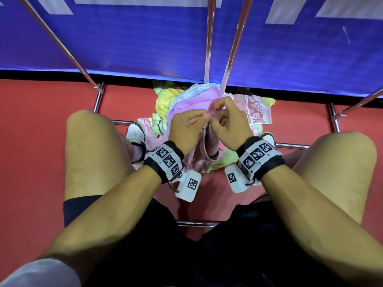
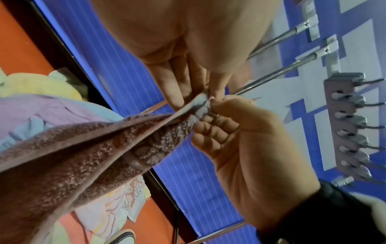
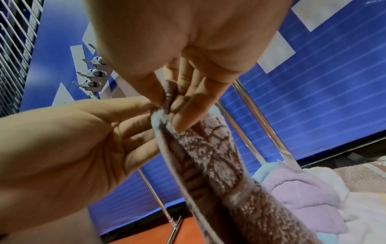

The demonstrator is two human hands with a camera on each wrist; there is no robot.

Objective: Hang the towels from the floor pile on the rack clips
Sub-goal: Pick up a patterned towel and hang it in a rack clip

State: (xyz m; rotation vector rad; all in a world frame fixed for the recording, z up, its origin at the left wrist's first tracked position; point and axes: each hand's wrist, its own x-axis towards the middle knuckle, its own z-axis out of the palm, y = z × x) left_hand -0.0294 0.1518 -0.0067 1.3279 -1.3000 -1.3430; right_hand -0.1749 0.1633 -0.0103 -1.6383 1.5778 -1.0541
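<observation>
While the person crouches over the floor pile (image 1: pixel 176 104), the left hand (image 1: pixel 186 129) and right hand (image 1: pixel 230 125) meet, each pinching the same corner of a pink towel (image 1: pixel 209 150). Its length hangs from that raised corner down toward the pile between the feet. Rack clips (image 2: pixel 353 125) line a bar above. Black-and-white square markers cover the wristbands (image 1: pixel 165 160); no readable writing.

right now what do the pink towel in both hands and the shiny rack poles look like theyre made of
Pink towel: seemingly looped terry cloth, matte and fuzzy, with a flat woven hem at the corner both hands pinch. Shiny rack poles: apparently polished, chrome-like metal tubing, mirror-bright with streaked reflections; the exact metal cannot be told.
</observation>
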